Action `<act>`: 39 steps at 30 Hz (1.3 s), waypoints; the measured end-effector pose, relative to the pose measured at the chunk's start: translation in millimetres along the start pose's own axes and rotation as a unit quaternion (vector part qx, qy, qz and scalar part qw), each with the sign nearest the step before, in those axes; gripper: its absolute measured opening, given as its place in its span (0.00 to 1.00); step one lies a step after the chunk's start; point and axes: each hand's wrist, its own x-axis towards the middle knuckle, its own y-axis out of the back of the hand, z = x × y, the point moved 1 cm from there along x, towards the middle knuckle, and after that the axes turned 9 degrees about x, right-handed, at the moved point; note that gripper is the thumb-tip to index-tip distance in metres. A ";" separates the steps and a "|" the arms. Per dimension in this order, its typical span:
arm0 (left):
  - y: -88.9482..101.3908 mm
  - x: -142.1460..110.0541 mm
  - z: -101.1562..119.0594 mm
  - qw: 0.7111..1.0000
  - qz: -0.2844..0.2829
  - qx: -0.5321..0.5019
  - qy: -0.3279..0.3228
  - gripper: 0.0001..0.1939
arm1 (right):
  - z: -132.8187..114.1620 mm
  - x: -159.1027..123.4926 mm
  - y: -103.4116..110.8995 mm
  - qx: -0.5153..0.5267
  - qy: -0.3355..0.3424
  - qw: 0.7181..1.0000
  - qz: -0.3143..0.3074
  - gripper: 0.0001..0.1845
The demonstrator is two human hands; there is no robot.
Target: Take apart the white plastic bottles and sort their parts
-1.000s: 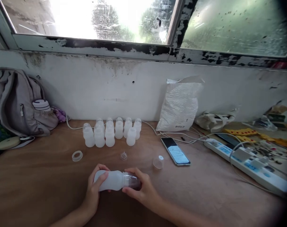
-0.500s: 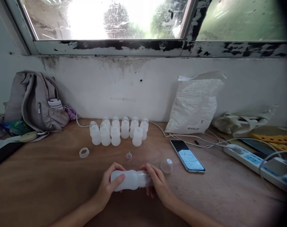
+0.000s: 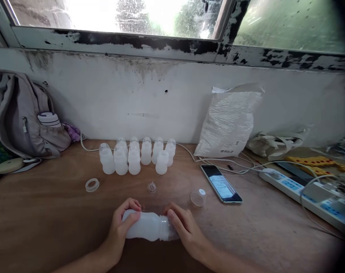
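A white, frosted baby bottle (image 3: 145,226) lies sideways above the near part of the table. My left hand (image 3: 122,223) is closed round its base end, thumb on top. At the other end, my right hand (image 3: 183,227) grips the clear cap (image 3: 167,230) over the bottle's neck; some of its fingers are hidden. Beyond the hands, a clear silicone teat (image 3: 151,187) lies on the table. A translucent screw ring (image 3: 92,185) rests to the left of it, and a loose clear dome cap (image 3: 198,198) lies on the right.
Several white bottles (image 3: 134,161) stand in a cluster near the wall. A phone (image 3: 222,184) lies to the right, by white cables and a power strip (image 3: 291,185). A white plastic packet (image 3: 229,121) leans on the wall; a grey backpack (image 3: 33,129) sits at the left.
The bottle and both hands have come slightly lower and left in the view, the bottle tilting a little. The camera view has turned a little too. Both hands keep their hold.
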 end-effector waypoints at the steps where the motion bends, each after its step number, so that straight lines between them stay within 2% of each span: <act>1: 0.1 -1.6 -0.3 1.000 0.002 -0.007 0.010 0.06 | -1.4 -2.1 1.2 -0.037 0.021 0.999 -0.007 0.19; 4: 0.1 -5.4 -0.4 0.999 0.000 -0.022 0.027 0.06 | -1.1 -8.6 4.6 -0.089 0.038 0.995 -0.015 0.17; 9: -1.0 -12.0 -5.1 0.996 -0.003 -0.064 0.065 0.07 | 4.5 -16.4 2.3 -0.090 0.058 0.994 -0.022 0.13; 16: -2.1 -29.7 -7.4 0.997 0.058 -0.016 -0.046 0.10 | 9.8 -27.0 -10.6 -0.079 0.148 0.984 0.055 0.15; 20: -3.9 -39.0 -2.7 0.993 0.078 -0.004 -0.091 0.10 | 2.4 -34.0 -10.8 -0.069 0.194 0.978 0.043 0.16; 25: -9.8 -50.4 0.6 0.989 0.091 -0.044 -0.109 0.09 | -0.6 -40.9 -12.0 -0.080 0.245 0.966 0.023 0.16; 31: -16.7 -58.2 0.2 0.981 0.139 -0.059 -0.121 0.09 | 11.7 -45.3 -19.6 -0.070 0.191 0.978 0.036 0.26; 35: -16.7 -55.2 0.0 0.981 0.151 -0.042 -0.112 0.11 | 13.0 -46.0 -23.7 -0.043 0.149 0.987 0.051 0.27; 39: -16.7 -55.6 -0.9 0.980 0.151 -0.045 -0.124 0.10 | 14.4 -48.3 -27.1 -0.024 0.135 0.989 0.058 0.29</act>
